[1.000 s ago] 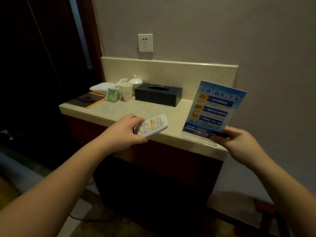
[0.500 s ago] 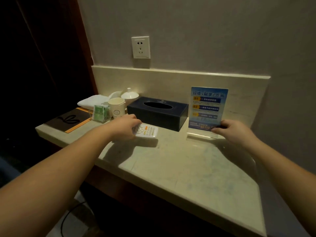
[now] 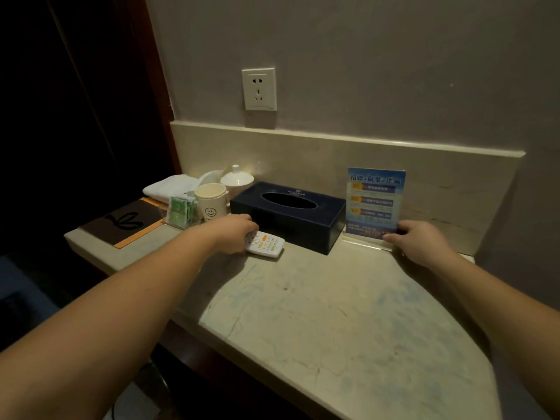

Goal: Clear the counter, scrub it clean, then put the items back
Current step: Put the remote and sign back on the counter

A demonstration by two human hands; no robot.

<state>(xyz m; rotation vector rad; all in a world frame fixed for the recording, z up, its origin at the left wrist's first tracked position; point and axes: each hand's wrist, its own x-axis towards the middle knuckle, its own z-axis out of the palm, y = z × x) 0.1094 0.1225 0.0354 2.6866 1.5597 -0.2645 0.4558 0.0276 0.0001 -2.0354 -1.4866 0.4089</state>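
**Counter items going back: remote and sign being set down**

Counter [image 3: 333, 322] of pale marble, front half bare, faint blue streaks across it. Back row along the wall: dark folder [image 3: 121, 221], folded white towel [image 3: 169, 184], green sachets [image 3: 181, 211], smiley cup [image 3: 211, 201], lidded white cup [image 3: 237, 179], black tissue box [image 3: 288, 216].

Left hand [image 3: 233, 234] curled over the near end of a white remote [image 3: 266, 245] – lying flat on the marble, just in front of the tissue box. Right hand [image 3: 421, 242] pinching the lower right corner of an upright blue sign [image 3: 374, 204] in a clear stand, base on the counter, just right of the box.

Judged to be the putting-back stage. Best done by letting go only once both pieces sit flat – remote squared to the box edge, sign base fully on the marble and facing forward, then fingers drawn straight back so nothing tips.

Hard to make out: left fingertips hidden beneath the hand, so exact grip unclear; sign's small print unreadable; dim light; left side lost in darkness.
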